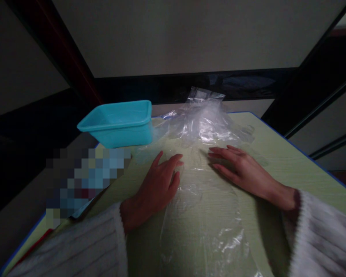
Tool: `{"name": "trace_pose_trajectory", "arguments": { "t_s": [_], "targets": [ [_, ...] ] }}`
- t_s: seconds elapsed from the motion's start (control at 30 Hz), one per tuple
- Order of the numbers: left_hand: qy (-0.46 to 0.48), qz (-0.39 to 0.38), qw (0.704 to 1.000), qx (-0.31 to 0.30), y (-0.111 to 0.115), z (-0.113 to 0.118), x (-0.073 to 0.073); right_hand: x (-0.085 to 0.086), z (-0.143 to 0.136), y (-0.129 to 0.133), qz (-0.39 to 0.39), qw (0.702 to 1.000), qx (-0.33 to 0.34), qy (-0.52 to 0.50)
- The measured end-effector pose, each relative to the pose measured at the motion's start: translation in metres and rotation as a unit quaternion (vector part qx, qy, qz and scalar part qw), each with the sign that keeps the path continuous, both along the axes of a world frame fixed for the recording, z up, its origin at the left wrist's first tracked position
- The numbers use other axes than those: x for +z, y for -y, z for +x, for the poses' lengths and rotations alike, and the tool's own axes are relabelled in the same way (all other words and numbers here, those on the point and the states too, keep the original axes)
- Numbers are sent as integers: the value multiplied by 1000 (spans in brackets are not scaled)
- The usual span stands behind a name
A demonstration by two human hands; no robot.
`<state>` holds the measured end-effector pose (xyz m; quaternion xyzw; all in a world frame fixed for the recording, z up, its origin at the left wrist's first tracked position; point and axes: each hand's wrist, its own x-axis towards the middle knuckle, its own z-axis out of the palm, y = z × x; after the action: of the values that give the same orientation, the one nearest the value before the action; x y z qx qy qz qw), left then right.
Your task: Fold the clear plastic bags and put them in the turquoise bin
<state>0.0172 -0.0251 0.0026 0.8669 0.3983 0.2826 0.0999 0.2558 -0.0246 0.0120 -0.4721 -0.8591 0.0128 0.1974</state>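
— Where does the clear plastic film (204, 227) lie?

— It lies spread on the table (300, 173), directly in front of you, and it runs toward your body until the lower border of the view. It is almost flat, with shiny wrinkles at its lower right part.

— And how are the hands?

— Both are released. Your left hand (160, 182) is at the left edge of the film, with the fingers parted and a little bent. Your right hand (240, 169) is at the right side, palm down, with the fingers stretched toward the left one. Whether the fingertips press on the film, I cannot tell.

— What is behind it?

— Just beyond your hands you have a heap of crumpled plastic (207, 121), also transparent. I cannot tell if it is joined with the flat piece. Its left end reaches to the turquoise basin (121, 129), which stands upright at the far left of the table.

— And nearer on the left?

— There you have a flat, pale blue thing (109, 165), mostly covered by blurring squares. Farther out, behind the table, stands a pale panel (184, 38) with a dark band (155, 90) below it.
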Motion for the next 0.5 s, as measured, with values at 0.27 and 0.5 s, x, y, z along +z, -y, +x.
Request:
{"name": "trace_pose_trajectory", "arguments": {
  "t_s": [0.27,0.5],
  "targets": [
    [-8,5,1000,-1,0,0,-1,-3,0,-1,5,1000,-26,13],
    [1,10,1000,4,0,-1,1,-3,1,-1,-1,1000,-24,14]
  ]
}}
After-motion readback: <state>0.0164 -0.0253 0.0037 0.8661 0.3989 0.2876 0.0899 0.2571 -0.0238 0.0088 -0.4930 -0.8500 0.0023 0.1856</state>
